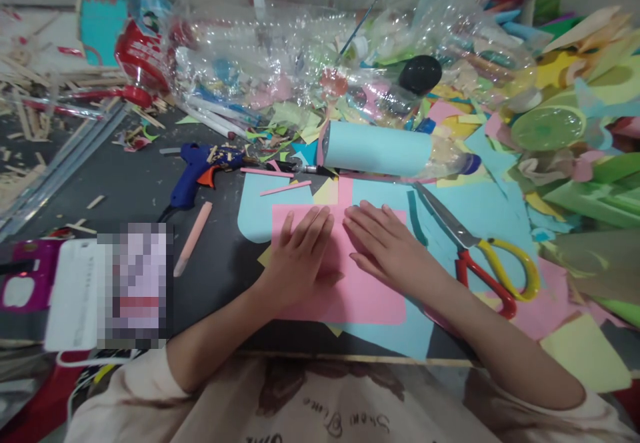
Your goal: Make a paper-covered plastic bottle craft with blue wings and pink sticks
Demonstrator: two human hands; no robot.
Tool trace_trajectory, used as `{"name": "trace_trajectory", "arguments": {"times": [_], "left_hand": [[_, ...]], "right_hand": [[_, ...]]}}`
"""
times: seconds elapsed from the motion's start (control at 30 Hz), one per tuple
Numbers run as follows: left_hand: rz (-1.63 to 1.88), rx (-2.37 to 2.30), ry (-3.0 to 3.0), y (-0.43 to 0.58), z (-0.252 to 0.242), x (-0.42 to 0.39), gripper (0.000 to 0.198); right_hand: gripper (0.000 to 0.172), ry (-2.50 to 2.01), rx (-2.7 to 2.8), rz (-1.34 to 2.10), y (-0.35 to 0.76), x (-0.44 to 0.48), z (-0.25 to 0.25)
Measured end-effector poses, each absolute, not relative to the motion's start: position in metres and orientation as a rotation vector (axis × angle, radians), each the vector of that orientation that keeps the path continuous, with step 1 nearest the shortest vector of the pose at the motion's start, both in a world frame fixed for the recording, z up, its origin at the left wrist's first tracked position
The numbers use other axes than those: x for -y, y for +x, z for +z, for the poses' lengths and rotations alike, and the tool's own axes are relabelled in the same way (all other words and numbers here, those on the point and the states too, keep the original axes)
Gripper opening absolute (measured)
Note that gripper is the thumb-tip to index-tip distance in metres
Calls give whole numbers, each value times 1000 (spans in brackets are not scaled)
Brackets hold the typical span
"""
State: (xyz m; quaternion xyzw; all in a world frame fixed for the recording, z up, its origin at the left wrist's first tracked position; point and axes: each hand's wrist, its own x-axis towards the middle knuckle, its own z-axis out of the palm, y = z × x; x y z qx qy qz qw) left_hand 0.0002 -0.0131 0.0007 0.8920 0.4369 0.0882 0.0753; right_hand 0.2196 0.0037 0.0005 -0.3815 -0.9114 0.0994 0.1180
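A pink sheet of paper lies near the table's front edge, over light blue paper. My left hand rests palm down on its left half, fingers stretched out. On the right half lies my right hand, also flat, with its fingers extended toward the left hand. Neither hand grips anything. Just beyond the hands is a bottle wrapped in light blue paper, lying on its side. Open scissors with red and yellow handles lie right of my right hand.
At the left are a blue glue gun, a pale pink stick and a white device. Clear plastic bottles crowd the back. Coloured paper scraps pile up at the right, wooden sticks at the far left.
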Motion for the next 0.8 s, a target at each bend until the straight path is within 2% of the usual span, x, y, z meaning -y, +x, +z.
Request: {"name": "trace_trajectory", "arguments": {"times": [0.23,0.8], "left_hand": [[292,-1310,2662,0,-2,12,78],[283,-1268,2648,-2,-2,9,83]], "right_hand": [[67,-1115,2747,375,214,2,-12],[67,-1107,2783,305,215,1,-12]]}}
